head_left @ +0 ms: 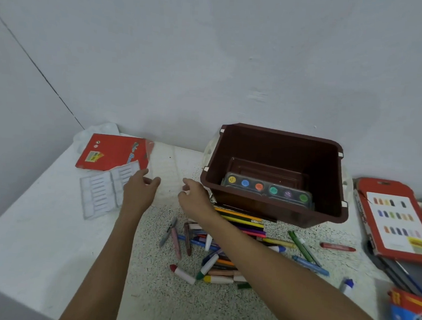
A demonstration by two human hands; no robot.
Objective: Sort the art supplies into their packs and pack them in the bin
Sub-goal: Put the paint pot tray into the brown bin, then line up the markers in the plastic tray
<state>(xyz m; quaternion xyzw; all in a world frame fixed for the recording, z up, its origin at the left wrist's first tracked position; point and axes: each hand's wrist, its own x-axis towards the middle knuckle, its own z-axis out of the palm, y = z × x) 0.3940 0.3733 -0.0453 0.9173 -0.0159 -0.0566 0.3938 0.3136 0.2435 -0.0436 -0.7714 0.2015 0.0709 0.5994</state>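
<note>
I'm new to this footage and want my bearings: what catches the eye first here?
The dark brown bin stands at the back of the table, right of centre, with a watercolour palette inside it. Right in front lies a jumbled heap of crayons and coloured pencils, and a red pack lies at back left by a clear plastic tray.

I am logging: brown bin (278,149) standing upright, paint set (267,190) leaning inside; loose crayons and pencils (209,263) lying heaped before it; red pack (113,153) and white tray (100,194) lying well left.
</note>
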